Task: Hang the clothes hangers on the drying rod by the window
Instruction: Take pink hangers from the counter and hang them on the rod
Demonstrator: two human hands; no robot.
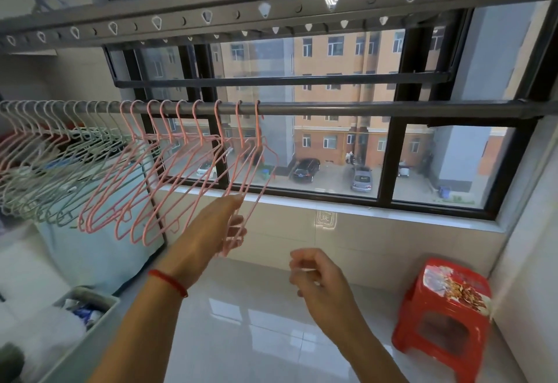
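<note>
Head view: left hand (222,225) outstretched at hangers (241,171)

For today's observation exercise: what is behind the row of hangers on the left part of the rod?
Behind the pale hangers hangs a light blue cloth, with something red above it. What the cloth covers cannot be seen.

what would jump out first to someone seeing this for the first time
A long row of pink hangers and pale green hangers crowds the left half of the drying rod across the window. At centre, the left hand grips the lower corner of the rightmost pink hanger, while the right hand hovers loosely curled beside it. A bright red stool stands on the floor at lower right.
</note>
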